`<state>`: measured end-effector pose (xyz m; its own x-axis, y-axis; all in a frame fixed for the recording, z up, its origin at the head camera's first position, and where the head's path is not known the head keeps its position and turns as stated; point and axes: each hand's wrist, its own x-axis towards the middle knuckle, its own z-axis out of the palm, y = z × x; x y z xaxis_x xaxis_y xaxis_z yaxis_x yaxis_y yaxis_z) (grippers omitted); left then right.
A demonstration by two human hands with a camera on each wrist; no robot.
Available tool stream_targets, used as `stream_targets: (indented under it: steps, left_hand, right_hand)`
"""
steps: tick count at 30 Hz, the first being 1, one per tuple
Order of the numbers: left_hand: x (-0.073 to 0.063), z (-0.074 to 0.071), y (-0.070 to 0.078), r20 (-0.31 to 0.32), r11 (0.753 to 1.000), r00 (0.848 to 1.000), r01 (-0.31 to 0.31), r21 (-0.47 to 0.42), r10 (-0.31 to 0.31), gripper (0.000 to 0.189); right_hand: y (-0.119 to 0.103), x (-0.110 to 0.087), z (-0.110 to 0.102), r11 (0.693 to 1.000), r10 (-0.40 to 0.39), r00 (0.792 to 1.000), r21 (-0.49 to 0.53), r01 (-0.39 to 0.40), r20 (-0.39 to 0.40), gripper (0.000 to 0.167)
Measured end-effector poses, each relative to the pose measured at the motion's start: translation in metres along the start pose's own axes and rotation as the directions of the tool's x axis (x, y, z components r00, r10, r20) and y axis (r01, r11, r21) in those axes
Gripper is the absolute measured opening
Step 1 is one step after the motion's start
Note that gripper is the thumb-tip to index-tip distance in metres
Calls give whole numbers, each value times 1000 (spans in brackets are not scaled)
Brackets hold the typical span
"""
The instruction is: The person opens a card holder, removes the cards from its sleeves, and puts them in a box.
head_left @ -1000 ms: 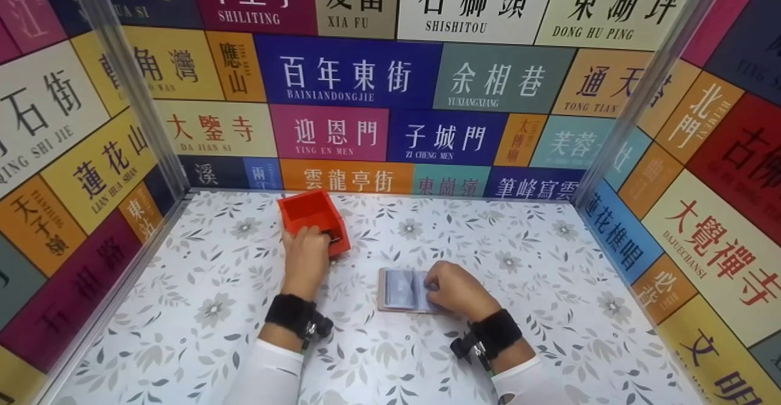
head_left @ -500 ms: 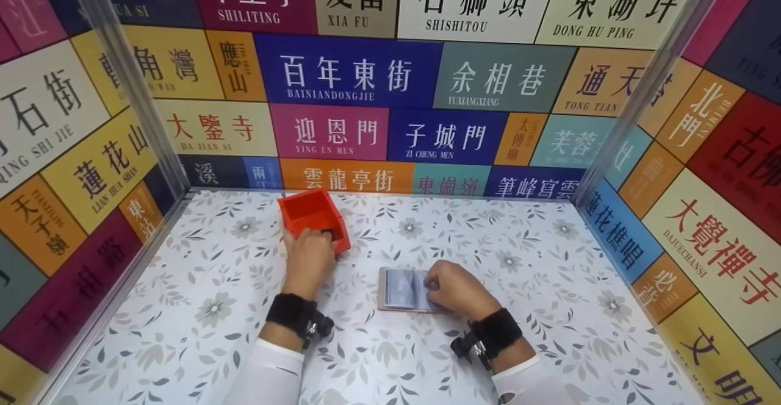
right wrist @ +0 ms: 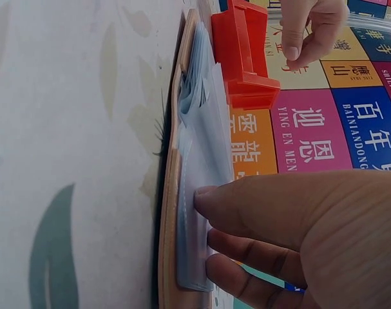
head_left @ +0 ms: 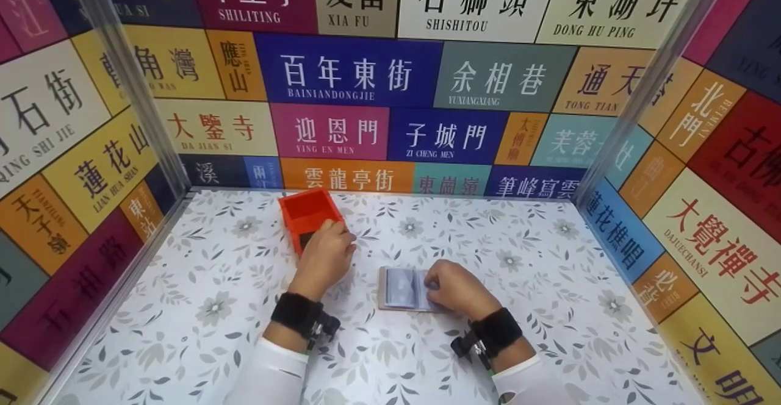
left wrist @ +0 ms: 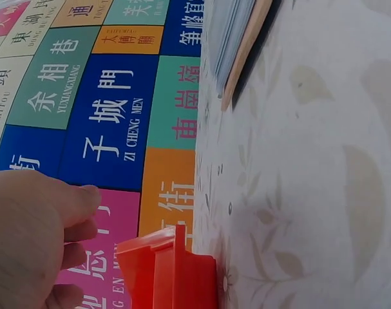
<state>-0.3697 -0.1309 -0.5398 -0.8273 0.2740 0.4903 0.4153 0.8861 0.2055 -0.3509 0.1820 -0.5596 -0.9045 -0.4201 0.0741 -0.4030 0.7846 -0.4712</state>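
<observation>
A small card holder [head_left: 399, 289] with a tan cover and clear plastic sleeves lies opened flat on the table. My right hand [head_left: 460, 286] is at its right side, and the thumb and curled fingers [right wrist: 211, 199] pinch a clear sleeve [right wrist: 195, 238]. Behind and to the left stands a red plastic bin [head_left: 314, 213] with dark contents [head_left: 306, 238], partly hidden by my left hand [head_left: 329, 249]. That hand is over the bin's front right edge, with curled fingers [left wrist: 79, 209]. Whether anything small is between its fingertips cannot be made out.
The table [head_left: 213, 356] has a white leaf-and-flower cover. Panels of coloured signs [head_left: 354, 72] enclose it at the back and both sides, with clear corner strips [head_left: 143, 88]. Black straps with small cameras [head_left: 299, 313] sit on both wrists.
My left hand has come up from inside the red bin and shifted right, over its front right edge. The right hand and the card holder have stayed in place.
</observation>
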Motion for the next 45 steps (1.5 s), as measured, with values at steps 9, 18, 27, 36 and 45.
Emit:
stream_targets:
  steps: [9, 18, 27, 36, 45]
  left_hand:
    - [-4, 13, 37, 124, 980, 977, -155, -125, 171, 20]
    - [-15, 25, 56, 346, 973, 916, -152, -172, 204, 22]
    - [-18, 29, 59, 386, 973, 900, -141, -185, 204, 22]
    - [-16, 29, 61, 362, 970, 910, -135, -203, 202, 20]
    - [-16, 31, 65, 320, 959, 918, -165, -229, 235, 25]
  right_hand:
    - [2, 0, 0, 1000, -13, 1000, 11, 13, -4, 20]
    - [2, 0, 1, 1000, -29, 999, 6, 29, -23, 19]
    - [2, -1, 2, 999, -50, 998, -3, 50, -37, 19]
    - [1, -2, 1, 1000, -12, 1000, 9, 12, -24, 19]
    - [0, -2, 1, 1000, -20, 999, 4, 20, -41, 17]
